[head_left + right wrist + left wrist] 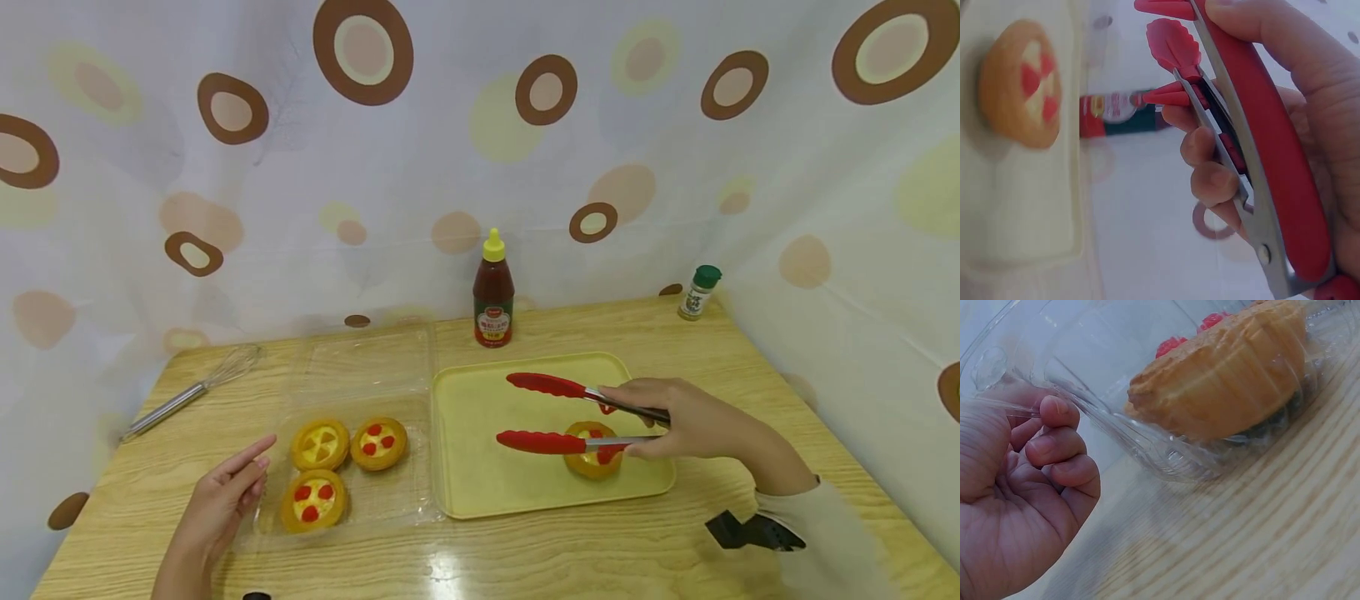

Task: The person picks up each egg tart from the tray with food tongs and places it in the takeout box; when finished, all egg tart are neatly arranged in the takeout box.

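My left hand pinches the near-left rim of a clear plastic box with its lid folded back. Inside lie a tart with orange-yellow pieces and two tarts with red pieces, one at the right and one in front. My right hand grips red-tipped metal tongs. Their ends are spread apart and hold nothing. Below the tongs, another red-topped tart sits on the right part of a pale yellow tray, partly hidden in the head view by the lower tong arm.
Behind the tray stands a red sauce bottle with a yellow cap. A green-capped shaker is at the back right corner. A metal whisk lies at the left. Patterned cloth hangs behind the wooden table.
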`<state>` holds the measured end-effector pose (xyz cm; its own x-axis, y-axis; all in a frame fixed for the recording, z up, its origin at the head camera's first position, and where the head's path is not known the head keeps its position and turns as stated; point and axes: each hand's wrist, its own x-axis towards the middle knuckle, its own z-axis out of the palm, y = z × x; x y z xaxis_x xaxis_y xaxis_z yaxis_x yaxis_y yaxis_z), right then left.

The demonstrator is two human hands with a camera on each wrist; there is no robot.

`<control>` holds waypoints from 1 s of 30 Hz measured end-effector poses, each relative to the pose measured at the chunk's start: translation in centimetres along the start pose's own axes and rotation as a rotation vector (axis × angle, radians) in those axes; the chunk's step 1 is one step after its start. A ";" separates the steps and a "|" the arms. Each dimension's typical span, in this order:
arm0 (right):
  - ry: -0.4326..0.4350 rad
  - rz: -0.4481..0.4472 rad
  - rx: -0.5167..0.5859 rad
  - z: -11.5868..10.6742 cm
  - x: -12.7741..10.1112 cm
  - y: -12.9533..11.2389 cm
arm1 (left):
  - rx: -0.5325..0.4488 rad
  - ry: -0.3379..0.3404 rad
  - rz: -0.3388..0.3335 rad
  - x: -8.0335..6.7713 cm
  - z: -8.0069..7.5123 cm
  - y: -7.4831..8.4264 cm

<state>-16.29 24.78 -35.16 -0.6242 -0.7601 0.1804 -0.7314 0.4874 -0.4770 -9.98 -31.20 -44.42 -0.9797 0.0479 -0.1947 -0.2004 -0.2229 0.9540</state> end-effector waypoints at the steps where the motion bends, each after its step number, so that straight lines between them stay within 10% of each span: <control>1: 0.004 0.012 -0.012 0.0 -0.7 0.1 | 0.003 -0.003 -0.001 0.0 0.0 0.0; 17: 0.020 0.156 -0.130 0.4 -8.3 1.4 | 0.013 0.012 0.003 0.1 0.1 0.0; 30: 0.032 0.126 -0.062 1.5 -9.6 2.0 | 0.015 0.025 0.037 0.3 0.1 -0.2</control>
<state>-11.33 32.41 -39.10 -0.7203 -0.6772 0.1503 -0.6612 0.6048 -0.4439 -10.19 -31.02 -44.66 -0.9862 0.0153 -0.1651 -0.1646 -0.2095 0.9639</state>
